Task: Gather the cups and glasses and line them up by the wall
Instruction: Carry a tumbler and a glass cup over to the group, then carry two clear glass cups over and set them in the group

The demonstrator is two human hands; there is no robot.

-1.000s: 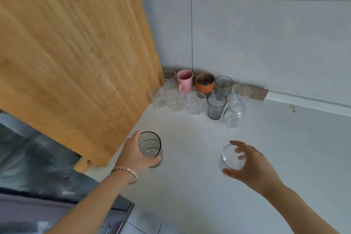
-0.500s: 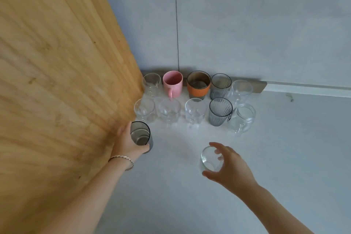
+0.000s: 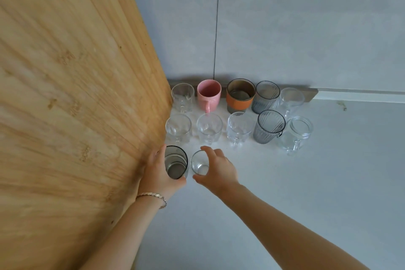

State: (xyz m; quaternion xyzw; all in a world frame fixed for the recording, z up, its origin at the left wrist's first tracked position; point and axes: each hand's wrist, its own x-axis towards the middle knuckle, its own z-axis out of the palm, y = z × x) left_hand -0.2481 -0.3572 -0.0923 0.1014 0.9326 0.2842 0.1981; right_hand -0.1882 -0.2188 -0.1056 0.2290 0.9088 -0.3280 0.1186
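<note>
My left hand (image 3: 156, 174) grips a dark-rimmed smoky glass (image 3: 176, 165) close against the wooden panel. Right beside it, my right hand (image 3: 217, 171) holds a small clear glass (image 3: 199, 165) from its right side. Both glasses sit just in front of two rows of cups by the wall. The back row holds a clear mug (image 3: 183, 95), a pink mug (image 3: 208, 94), an orange-banded cup (image 3: 240, 95), a grey ribbed glass (image 3: 266, 96) and a clear glass (image 3: 291, 98). The front row has several clear mugs, a grey ribbed tumbler (image 3: 270, 126) and a glass jar mug (image 3: 299, 133).
A large wooden panel (image 3: 72, 98) fills the left side and borders the cups. The grey tiled wall (image 3: 285, 28) stands behind them. The white counter (image 3: 306, 193) stretches to the right and toward me. A small mark (image 3: 341, 106) lies near the wall on the right.
Both hands moved forward toward the rows. The right hand carried the clear glass leftward until it sits next to the smoky glass in my left hand.
</note>
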